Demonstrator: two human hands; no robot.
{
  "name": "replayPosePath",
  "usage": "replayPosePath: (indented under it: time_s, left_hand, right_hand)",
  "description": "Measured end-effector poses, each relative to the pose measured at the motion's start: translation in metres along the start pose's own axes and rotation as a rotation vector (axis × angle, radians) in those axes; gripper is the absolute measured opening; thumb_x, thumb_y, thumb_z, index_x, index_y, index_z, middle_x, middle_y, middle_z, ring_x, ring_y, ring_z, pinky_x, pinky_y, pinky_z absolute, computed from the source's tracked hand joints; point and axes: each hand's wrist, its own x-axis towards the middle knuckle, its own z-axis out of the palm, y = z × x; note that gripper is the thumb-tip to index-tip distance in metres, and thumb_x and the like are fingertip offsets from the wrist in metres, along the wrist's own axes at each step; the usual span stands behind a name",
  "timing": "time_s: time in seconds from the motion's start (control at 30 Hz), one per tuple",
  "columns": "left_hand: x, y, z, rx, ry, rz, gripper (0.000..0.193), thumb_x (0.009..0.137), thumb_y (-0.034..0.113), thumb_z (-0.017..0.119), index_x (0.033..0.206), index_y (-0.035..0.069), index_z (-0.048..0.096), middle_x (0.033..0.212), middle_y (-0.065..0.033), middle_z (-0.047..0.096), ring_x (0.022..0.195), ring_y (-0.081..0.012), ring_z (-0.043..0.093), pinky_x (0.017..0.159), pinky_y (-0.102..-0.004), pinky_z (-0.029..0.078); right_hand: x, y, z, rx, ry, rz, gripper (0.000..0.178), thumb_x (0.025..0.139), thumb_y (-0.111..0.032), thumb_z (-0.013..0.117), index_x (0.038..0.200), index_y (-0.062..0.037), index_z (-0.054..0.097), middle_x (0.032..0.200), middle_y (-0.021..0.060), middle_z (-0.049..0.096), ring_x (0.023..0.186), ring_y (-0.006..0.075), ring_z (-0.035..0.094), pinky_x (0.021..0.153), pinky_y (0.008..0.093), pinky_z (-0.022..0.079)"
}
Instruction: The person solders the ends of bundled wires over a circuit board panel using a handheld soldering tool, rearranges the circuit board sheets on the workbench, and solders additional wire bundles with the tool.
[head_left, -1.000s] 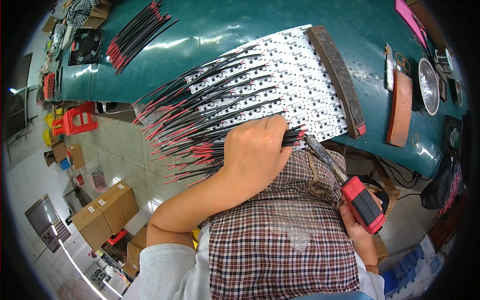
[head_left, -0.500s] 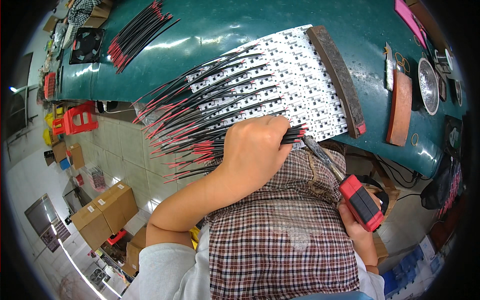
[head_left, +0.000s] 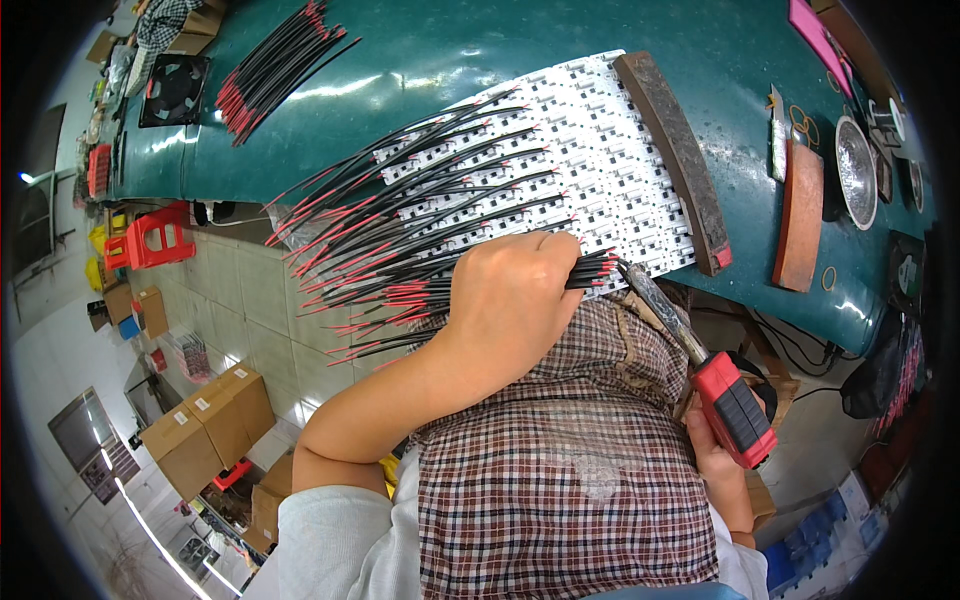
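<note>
My left hand (head_left: 515,295) is closed around a bundle of black wires with red ends (head_left: 596,266), above the lower edge of a white circuit board panel (head_left: 610,140). The panel carries rows of small components, and several black-and-red wires (head_left: 440,190) fan out leftward from it. In my right hand (head_left: 712,445) is a soldering iron (head_left: 735,405) with a red and black handle. Its dark tip is beside the red wire ends sticking out of my left fist. Whether the tip touches a wire, I cannot tell. The handle partly hides my right fingers.
A dark bar (head_left: 675,160) lies along the panel's right edge on the green table (head_left: 450,45). Farther right are a reddish-brown block (head_left: 800,215) and a round metal dish (head_left: 856,172). At the far left are a wire bundle (head_left: 280,70) and a black fan (head_left: 173,90).
The soldering iron in my right hand has shifted slightly right, its tip a little up and right. My left hand and its wires have hardly moved.
</note>
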Motion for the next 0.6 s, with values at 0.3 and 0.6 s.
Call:
replayPosePath:
  time_s: [0.3,0.6]
  left_hand:
    - [0.003,-0.003,-0.006,-0.202,-0.028,-0.096,0.02,0.084,0.013,0.076,0.097,0.004,0.063,0.078,-0.0117,0.07,0.067,-0.0296,0.069,0.059,-0.04,0.052]
    - [0.007,-0.003,-0.014,0.009,0.138,0.038,0.012,0.09,0.006,0.071,0.1,0.002,0.065,0.083,-0.0127,0.069,0.069,-0.0286,0.069,0.06,-0.037,0.051]
  right_hand:
    - [-0.014,0.012,0.001,-0.014,0.013,0.007,0.021,0.078,-0.015,0.079,0.091,-0.002,0.068,0.075,0.0102,0.061,0.06,0.0288,0.059,0.054,0.0367,0.045]
    - [-0.02,0.008,-0.002,0.023,-0.007,0.107,0.021,0.078,-0.015,0.077,0.091,-0.0018,0.068,0.075,0.0103,0.06,0.06,0.0287,0.058,0.054,0.0373,0.044]
